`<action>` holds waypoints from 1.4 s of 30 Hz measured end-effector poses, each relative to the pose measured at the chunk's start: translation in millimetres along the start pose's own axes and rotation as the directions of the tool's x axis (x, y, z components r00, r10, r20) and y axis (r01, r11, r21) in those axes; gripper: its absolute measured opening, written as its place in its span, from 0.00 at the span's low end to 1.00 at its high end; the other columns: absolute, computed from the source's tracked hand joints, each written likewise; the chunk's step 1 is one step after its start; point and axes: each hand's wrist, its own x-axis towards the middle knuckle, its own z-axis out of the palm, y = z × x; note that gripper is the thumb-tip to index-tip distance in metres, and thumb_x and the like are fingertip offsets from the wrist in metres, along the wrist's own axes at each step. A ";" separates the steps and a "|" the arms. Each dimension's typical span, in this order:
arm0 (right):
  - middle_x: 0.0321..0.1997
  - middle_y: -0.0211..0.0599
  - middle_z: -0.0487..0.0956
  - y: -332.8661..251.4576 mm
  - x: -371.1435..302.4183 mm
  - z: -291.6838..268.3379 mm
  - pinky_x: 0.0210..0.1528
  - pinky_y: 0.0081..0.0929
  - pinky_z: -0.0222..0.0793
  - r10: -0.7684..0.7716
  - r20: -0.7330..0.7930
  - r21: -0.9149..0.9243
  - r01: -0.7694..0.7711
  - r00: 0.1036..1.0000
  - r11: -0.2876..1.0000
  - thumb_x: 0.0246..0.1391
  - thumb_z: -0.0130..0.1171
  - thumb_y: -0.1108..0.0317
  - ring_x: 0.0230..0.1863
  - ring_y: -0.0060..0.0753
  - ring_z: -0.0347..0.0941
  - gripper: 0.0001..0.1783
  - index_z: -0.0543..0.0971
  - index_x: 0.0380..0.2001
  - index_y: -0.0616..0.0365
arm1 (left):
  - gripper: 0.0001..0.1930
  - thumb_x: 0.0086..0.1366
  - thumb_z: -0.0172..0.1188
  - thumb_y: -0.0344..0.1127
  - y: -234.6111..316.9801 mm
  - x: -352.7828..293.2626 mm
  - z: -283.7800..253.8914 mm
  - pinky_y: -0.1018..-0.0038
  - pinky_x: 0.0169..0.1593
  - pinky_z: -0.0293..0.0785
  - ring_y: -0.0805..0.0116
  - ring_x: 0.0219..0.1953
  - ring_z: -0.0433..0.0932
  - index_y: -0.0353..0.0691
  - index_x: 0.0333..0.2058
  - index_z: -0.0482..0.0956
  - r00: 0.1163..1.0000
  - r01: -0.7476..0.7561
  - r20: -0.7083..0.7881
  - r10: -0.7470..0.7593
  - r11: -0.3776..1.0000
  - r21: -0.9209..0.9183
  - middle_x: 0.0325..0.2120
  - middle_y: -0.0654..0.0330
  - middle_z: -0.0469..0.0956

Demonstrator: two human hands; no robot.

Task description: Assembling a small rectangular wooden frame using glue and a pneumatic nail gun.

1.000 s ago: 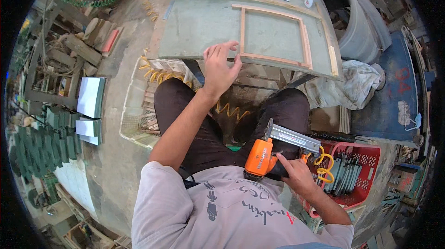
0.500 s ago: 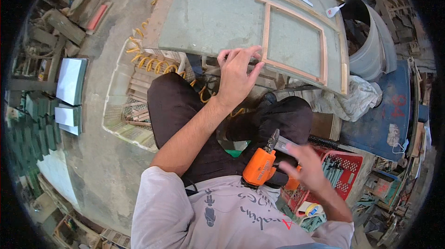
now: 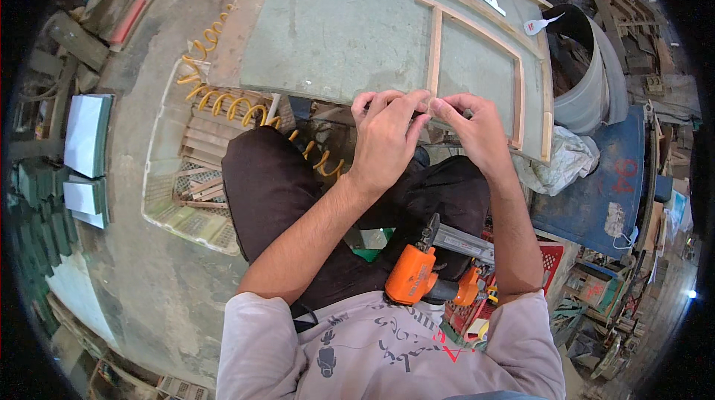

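Fingers bent, the left hand (image 3: 386,135) and right hand (image 3: 474,126) nearly meet at the near left corner of the wooden frame (image 3: 435,50); whether they pinch it, I cannot tell. Slim-sided, pale brown, rectangular, it lies on the grey-green tabletop (image 3: 335,35).

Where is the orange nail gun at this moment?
In the head view, the orange nail gun lies on the person's lap, below and right of the picture's centre, beside the light shirt and left of the right forearm.
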 end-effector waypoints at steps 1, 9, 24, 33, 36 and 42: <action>0.25 0.38 0.80 1.0 0.5 0.2 0.33 0.24 0.67 -0.032 -0.008 -0.008 0.032 0.999 0.999 0.55 0.61 0.61 0.29 0.22 0.71 0.16 0.82 0.31 0.68 | 0.18 0.56 0.64 0.30 1.0 0.4 -0.3 0.65 0.52 0.56 0.68 0.41 0.75 0.43 0.46 0.75 1.000 0.002 0.001 -0.002 1.000 -0.007 0.32 0.68 0.81; 0.26 0.36 0.81 -3.3 2.1 -4.3 0.32 0.22 0.67 -0.020 0.042 -0.034 0.022 0.999 0.999 0.55 0.62 0.62 0.28 0.19 0.71 0.15 0.82 0.33 0.67 | 0.15 0.56 0.65 0.31 1.6 -0.1 -0.4 0.65 0.51 0.57 0.68 0.40 0.75 0.42 0.43 0.75 0.999 0.043 0.007 -0.043 0.999 -0.020 0.31 0.68 0.82; 0.29 0.36 0.80 -0.5 4.6 -6.4 0.37 0.23 0.67 0.031 0.087 0.021 -0.033 0.996 0.999 0.53 0.63 0.63 0.33 0.21 0.71 0.14 0.83 0.34 0.66 | 0.16 0.55 0.66 0.32 1.0 1.6 -0.4 0.65 0.51 0.56 0.67 0.40 0.75 0.42 0.42 0.74 0.999 0.039 -0.005 -0.039 0.999 0.008 0.28 0.68 0.82; 0.28 0.35 0.80 1.2 4.6 -3.6 0.36 0.23 0.67 0.031 0.075 0.058 -0.036 0.997 0.998 0.53 0.64 0.63 0.31 0.21 0.71 0.14 0.83 0.32 0.67 | 0.16 0.55 0.65 0.32 1.5 -0.1 1.2 0.64 0.52 0.56 0.69 0.40 0.76 0.43 0.42 0.74 0.998 0.055 -0.007 -0.054 0.998 0.014 0.27 0.68 0.82; 0.28 0.34 0.80 -0.6 4.4 -3.0 0.35 0.22 0.67 0.048 0.078 0.066 -0.053 0.996 0.996 0.53 0.63 0.63 0.31 0.20 0.70 0.15 0.82 0.32 0.67 | 0.16 0.55 0.65 0.32 0.2 1.0 0.8 0.64 0.52 0.55 0.69 0.39 0.76 0.44 0.43 0.74 0.999 0.041 -0.008 -0.041 0.999 0.032 0.27 0.69 0.82; 0.29 0.30 0.79 -4.6 1.0 -5.9 0.41 0.21 0.66 0.058 0.098 0.075 -0.066 0.994 0.995 0.56 0.60 0.65 0.34 0.18 0.70 0.12 0.83 0.34 0.65 | 0.14 0.56 0.64 0.33 5.5 7.7 -8.3 0.63 0.52 0.55 0.69 0.45 0.73 0.49 0.42 0.77 0.988 0.021 0.146 -0.041 0.991 0.133 0.37 0.69 0.79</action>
